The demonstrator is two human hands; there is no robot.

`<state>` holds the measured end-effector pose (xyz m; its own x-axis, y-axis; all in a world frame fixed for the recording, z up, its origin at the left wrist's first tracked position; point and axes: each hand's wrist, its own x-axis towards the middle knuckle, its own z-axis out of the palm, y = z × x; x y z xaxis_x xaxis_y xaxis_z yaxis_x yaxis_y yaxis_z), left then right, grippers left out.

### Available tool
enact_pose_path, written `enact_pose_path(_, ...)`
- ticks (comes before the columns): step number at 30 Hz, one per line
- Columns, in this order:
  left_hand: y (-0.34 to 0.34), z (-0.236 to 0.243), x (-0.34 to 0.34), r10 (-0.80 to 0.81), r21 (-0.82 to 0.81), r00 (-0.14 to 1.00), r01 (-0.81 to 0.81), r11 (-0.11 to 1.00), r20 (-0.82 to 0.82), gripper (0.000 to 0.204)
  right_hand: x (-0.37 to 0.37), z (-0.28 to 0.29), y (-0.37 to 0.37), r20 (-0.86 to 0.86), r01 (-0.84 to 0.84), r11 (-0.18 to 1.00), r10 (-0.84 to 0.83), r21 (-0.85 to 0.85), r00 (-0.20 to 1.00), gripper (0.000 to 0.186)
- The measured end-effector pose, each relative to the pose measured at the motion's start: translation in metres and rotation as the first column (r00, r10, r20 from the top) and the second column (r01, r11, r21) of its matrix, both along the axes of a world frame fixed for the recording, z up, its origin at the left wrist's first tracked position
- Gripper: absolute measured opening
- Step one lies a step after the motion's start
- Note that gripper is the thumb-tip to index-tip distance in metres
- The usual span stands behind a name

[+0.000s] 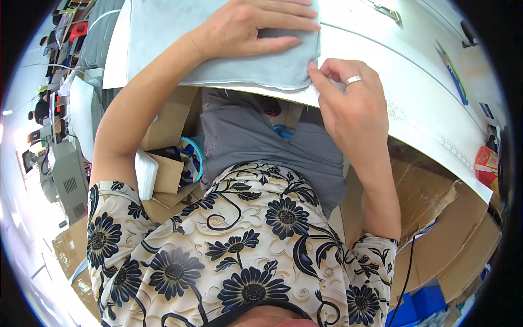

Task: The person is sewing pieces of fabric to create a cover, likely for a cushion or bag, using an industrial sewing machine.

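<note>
A light grey-blue piece of fabric (229,70) with a seamed edge lies flat on the white table (414,92), close to its front edge. Palm down, my left hand (261,24) rests on the fabric with its fingers stretched toward the right. My right hand (351,101), wearing a silver ring, pinches the fabric's near right corner between thumb and forefinger. A few loose threads stick out at that corner.
A blue pointed tool (455,79) and a metal piece (388,12) lie on the table's right side. Grey fabric is stacked (101,38) at the left. Cardboard boxes (169,117) stand under the table, and a red package (485,166) is at the far right.
</note>
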<state>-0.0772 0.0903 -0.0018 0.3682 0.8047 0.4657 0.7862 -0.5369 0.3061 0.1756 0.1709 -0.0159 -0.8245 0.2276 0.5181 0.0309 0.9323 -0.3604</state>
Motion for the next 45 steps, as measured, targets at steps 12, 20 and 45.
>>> enact_pose_path(12,0.004,0.014,0.02,0.102,-0.004,0.989,-0.103,0.995,-0.11,0.022,0.0,0.0,0.0,-0.03,-0.055,0.998,0.055,-0.012,0.998,0.014)
enact_pose_path(20,0.002,-0.004,0.011,0.131,0.11,0.98,-0.115,0.987,-0.151,0.023,0.008,0.005,0.004,-0.003,-0.087,0.996,0.087,-0.014,0.996,0.013)
enact_pose_path(45,-0.001,-0.003,0.015,0.147,0.173,0.985,-0.13,0.976,-0.088,0.019,0.089,0.019,0.194,0.363,0.339,0.784,-0.562,0.519,0.743,0.036)
